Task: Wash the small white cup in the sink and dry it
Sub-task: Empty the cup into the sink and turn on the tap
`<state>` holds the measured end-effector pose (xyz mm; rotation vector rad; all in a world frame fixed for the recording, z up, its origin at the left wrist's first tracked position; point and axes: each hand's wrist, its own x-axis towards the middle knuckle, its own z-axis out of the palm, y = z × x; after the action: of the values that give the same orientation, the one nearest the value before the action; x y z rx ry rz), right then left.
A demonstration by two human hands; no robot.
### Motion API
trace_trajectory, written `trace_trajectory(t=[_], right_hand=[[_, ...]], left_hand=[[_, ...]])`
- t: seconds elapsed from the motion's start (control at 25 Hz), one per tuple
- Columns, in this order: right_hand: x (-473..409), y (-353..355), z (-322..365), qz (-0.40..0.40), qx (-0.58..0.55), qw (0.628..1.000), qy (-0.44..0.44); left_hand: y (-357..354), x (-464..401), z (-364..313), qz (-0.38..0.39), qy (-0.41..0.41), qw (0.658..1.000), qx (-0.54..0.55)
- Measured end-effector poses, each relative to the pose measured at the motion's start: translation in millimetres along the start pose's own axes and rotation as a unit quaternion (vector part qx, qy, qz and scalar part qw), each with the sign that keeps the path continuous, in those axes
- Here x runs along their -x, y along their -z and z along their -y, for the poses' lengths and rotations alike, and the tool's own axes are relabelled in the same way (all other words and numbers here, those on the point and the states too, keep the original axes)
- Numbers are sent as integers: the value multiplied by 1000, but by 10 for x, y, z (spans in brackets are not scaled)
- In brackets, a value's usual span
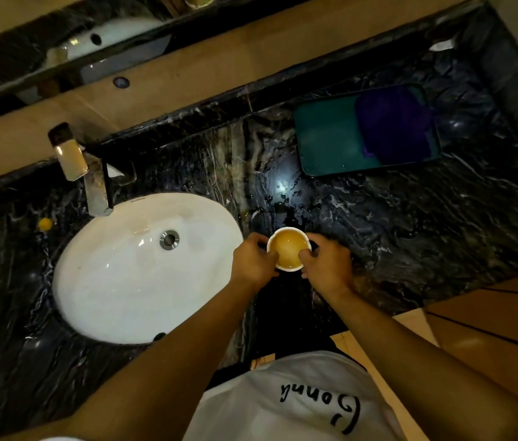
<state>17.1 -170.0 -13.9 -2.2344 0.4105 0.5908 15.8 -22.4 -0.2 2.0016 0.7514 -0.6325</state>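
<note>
A small white cup (288, 248) with a yellowish inside sits over the dark marble counter, just right of the oval white sink (130, 281). My left hand (256, 262) grips the cup's left side and my right hand (326, 265) grips its right side. The sink's drain (169, 239) is bare and the metal tap (92, 179) at its far rim runs no water. A purple cloth (394, 125) lies in a teal tray (324, 138) at the back right.
The black marble counter (410, 224) shows water drops beyond the cup. A small yellow spot (45, 224) lies left of the sink. A beige wall ledge and a mirror run along the back. The counter's front edge drops to a tan floor at the right.
</note>
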Motion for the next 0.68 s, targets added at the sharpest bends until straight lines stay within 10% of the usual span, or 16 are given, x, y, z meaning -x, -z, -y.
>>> trace_trajectory(t=[0.48,0.68], right_hand=[[197,-262,464,16,-39,999,25],[479,-704,876,-5,-87,996,7]], left_hand=[[534,12,424,-30,3,987,157],[1090,56,690,46,64,925,372]])
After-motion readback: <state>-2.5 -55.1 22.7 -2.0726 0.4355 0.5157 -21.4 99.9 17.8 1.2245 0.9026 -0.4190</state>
